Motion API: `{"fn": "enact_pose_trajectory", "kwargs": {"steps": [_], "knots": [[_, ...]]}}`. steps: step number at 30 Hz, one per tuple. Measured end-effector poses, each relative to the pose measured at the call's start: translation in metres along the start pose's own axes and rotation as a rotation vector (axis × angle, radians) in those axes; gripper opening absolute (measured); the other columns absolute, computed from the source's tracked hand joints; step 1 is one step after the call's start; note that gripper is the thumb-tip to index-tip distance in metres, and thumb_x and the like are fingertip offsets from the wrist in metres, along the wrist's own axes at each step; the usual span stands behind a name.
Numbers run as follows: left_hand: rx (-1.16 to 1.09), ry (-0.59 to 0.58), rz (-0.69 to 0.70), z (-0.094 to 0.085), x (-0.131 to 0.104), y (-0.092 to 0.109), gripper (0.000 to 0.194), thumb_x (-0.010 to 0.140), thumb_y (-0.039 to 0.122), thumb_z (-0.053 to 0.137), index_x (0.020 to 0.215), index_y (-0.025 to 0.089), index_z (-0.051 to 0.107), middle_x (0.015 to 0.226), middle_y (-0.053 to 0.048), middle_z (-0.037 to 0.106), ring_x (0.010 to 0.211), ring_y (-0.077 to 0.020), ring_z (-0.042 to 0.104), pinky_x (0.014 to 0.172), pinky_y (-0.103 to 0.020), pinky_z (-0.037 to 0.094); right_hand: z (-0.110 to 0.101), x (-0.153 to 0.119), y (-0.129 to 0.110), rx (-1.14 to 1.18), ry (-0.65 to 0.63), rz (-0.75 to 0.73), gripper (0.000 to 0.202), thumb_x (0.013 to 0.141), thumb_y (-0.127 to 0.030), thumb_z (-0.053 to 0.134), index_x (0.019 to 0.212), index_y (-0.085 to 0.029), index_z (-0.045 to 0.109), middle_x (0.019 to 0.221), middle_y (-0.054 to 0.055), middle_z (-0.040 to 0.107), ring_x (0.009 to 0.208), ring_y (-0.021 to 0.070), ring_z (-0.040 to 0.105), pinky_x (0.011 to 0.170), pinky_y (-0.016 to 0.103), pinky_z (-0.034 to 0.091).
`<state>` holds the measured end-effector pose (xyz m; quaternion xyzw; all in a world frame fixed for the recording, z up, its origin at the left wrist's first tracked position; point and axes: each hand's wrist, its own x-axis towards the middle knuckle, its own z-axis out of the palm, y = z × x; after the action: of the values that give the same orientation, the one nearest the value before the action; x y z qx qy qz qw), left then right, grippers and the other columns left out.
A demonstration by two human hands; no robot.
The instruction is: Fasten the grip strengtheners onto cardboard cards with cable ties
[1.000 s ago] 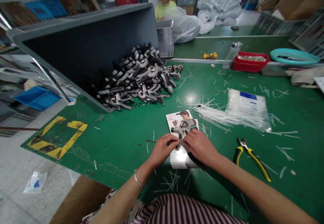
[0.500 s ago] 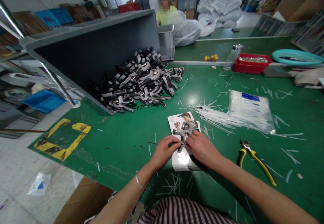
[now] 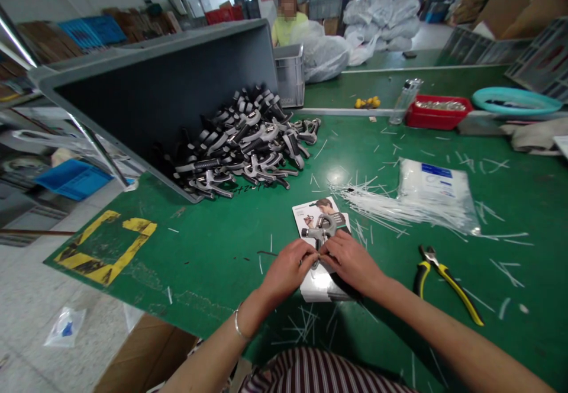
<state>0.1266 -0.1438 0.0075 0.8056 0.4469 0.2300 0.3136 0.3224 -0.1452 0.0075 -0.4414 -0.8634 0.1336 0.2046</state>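
A grey spring hand grip lies on a printed card at the top of a stack of cards. My left hand comes in from the left, its thumb and forefinger pinched together over the grip's lower part. My right hand meets it from the right, fingertips also pinched and covering one handle. The fingertips of both hands almost touch. Whatever they pinch is too small and hidden to make out. Right of the cards lies a bunch of white cable ties.
A tipped grey crate spills a pile of hand grips. Cutting pliers lie at right, beyond my forearm. A bag of cable ties, a red tray and a turquoise basin stand behind. Cut tie ends litter the green table.
My left hand has moved slightly right and its fingertips have come together with those of my right hand over the handles. The view has shifted a little.
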Motion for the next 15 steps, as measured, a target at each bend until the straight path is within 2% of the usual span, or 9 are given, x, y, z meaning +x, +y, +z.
{"fn": "enact_pose_trajectory", "kwargs": {"steps": [3, 8, 11, 14, 15], "knots": [[0.023, -0.033, 0.001, -0.009, 0.003, 0.005, 0.016, 0.092, 0.022, 0.053, 0.081, 0.019, 0.065, 0.083, -0.004, 0.065, 0.084, -0.0191, 0.059, 0.079, -0.031, 0.044, -0.001, -0.003, -0.003, 0.06, -0.002, 0.011, 0.013, 0.095, -0.028, 0.057, 0.091, -0.018, 0.064, 0.085, 0.005, 0.067, 0.087, 0.0221, 0.053, 0.078, 0.033, 0.041], [-0.253, 0.013, -0.052, -0.015, 0.005, 0.006, 0.018, 0.089, 0.024, 0.058, 0.073, 0.018, 0.064, 0.076, -0.002, 0.065, 0.077, -0.0166, 0.06, 0.076, -0.028, 0.045, -0.003, -0.008, -0.004, -0.018, -0.011, -0.014, 0.021, 0.097, -0.026, 0.051, 0.08, -0.019, 0.062, 0.081, 0.006, 0.064, 0.082, 0.0209, 0.05, 0.079, 0.035, 0.038], [-0.26, 0.07, -0.091, -0.001, -0.003, 0.001, 0.009, 0.087, 0.028, 0.061, 0.089, 0.019, 0.065, 0.091, -0.004, 0.067, 0.089, -0.0192, 0.061, 0.084, -0.032, 0.047, 0.0, -0.009, -0.002, 0.063, 0.036, 0.073, 0.013, 0.094, -0.025, 0.056, 0.083, -0.019, 0.062, 0.084, 0.005, 0.064, 0.087, 0.0215, 0.051, 0.081, 0.035, 0.038], [-0.078, 0.157, -0.078, 0.021, -0.013, -0.007, 0.037, 0.077, 0.03, 0.074, 0.109, 0.02, 0.059, 0.12, -0.01, 0.06, 0.115, -0.0274, 0.054, 0.102, -0.046, 0.04, 0.006, -0.008, 0.0, 0.241, 0.102, 0.103, 0.008, 0.094, -0.024, 0.057, 0.089, -0.021, 0.062, 0.097, 0.005, 0.066, 0.095, 0.021, 0.053, 0.087, 0.037, 0.039], [-0.011, 0.19, -0.069, 0.027, -0.016, -0.01, 0.039, 0.076, 0.028, 0.074, 0.11, 0.02, 0.058, 0.125, -0.012, 0.058, 0.12, -0.0293, 0.051, 0.105, -0.05, 0.036, 0.008, -0.008, 0.001, 0.286, 0.114, 0.09, 0.009, 0.094, -0.024, 0.057, 0.088, -0.021, 0.063, 0.102, 0.005, 0.066, 0.099, 0.0209, 0.053, 0.09, 0.038, 0.038]]}}
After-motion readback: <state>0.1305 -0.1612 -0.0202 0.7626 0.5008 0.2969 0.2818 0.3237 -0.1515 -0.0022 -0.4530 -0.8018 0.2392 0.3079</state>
